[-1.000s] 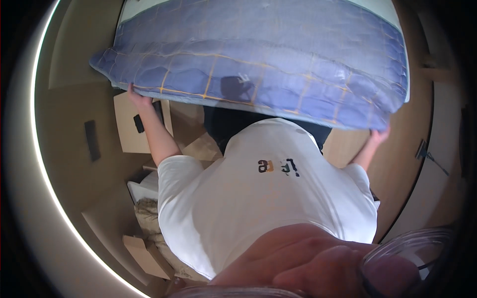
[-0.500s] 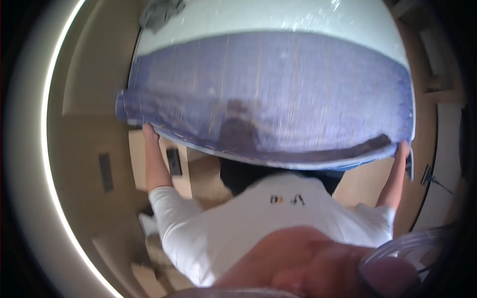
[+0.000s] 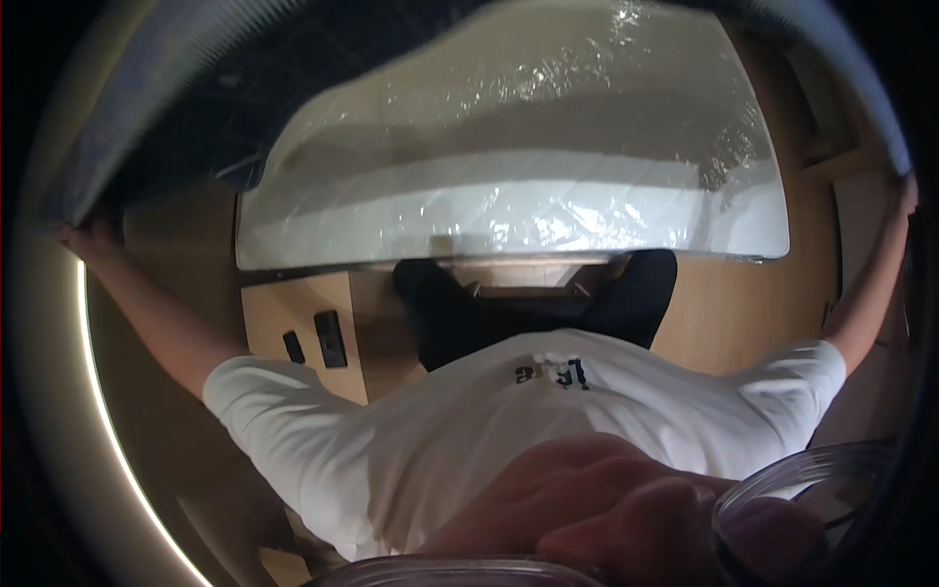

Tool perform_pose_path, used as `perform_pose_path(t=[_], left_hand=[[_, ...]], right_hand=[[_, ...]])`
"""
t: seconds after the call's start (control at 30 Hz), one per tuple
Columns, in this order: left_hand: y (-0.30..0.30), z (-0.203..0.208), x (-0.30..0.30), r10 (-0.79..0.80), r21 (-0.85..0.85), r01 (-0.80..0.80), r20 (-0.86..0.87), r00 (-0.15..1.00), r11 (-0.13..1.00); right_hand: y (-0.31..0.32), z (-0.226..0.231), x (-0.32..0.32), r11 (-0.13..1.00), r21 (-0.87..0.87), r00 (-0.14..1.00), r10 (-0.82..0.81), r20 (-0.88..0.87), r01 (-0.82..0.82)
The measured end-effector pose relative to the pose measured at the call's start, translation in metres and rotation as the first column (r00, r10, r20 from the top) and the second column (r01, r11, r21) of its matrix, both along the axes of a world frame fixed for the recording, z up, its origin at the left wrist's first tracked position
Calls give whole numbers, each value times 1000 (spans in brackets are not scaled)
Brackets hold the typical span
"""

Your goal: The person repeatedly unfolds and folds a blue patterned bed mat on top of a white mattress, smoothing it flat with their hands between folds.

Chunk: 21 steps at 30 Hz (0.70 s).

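A purple-blue bed mat (image 3: 210, 122) with a ribbed pale edge is raised in a wide arch across the top of the view, its shaded underside showing. My left hand (image 3: 90, 242) is closed on its edge at the far left. At the far right, my right hand (image 3: 910, 196) grips the opposite end, though its fingers are partly lost at the dark rim. Both arms are stretched wide. Below the lifted mat lies a white mattress (image 3: 469, 220) in shiny clear plastic, with the mat's shadow across it.
To the left of my legs stands a light wooden bedside cabinet (image 3: 293, 293) with a black phone (image 3: 331, 338) and a smaller dark object (image 3: 293, 346) on it. A bright light strip (image 3: 98, 421) curves along the left. Wooden floor (image 3: 724, 313) shows at the right.
The mat has gone from lying over the near part of the mattress to being raised high. Both hands have moved up and outward, uncovering the plastic-wrapped mattress.
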<state>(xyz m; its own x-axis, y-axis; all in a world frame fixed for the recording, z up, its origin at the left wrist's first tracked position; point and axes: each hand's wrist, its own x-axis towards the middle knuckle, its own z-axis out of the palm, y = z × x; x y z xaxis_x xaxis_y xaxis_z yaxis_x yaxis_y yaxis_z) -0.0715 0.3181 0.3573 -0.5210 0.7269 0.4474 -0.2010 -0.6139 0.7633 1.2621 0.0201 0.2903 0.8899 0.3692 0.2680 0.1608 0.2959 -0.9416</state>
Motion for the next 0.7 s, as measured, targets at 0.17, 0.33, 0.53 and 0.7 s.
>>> perform_pose_path(t=[0.17,0.33,0.53,0.7], left_hand=[[-70,-141,-6,188,-247,-196,-54,981,949],[-86,-347,34,181,-548,-11,257,949,837],[-168,-470,60,407,-819,27,314,858,573],[-217,-484,83,338,-831,-133,70,938,540]], right_hand=[[0,-143,-61,994,40,974,112,-197,-106],[-10,-291,-45,961,-253,976,-154,-153,112],[-49,-481,-87,753,-645,872,-224,-436,-129],[-96,-499,-93,796,-599,937,-143,-319,-82]])
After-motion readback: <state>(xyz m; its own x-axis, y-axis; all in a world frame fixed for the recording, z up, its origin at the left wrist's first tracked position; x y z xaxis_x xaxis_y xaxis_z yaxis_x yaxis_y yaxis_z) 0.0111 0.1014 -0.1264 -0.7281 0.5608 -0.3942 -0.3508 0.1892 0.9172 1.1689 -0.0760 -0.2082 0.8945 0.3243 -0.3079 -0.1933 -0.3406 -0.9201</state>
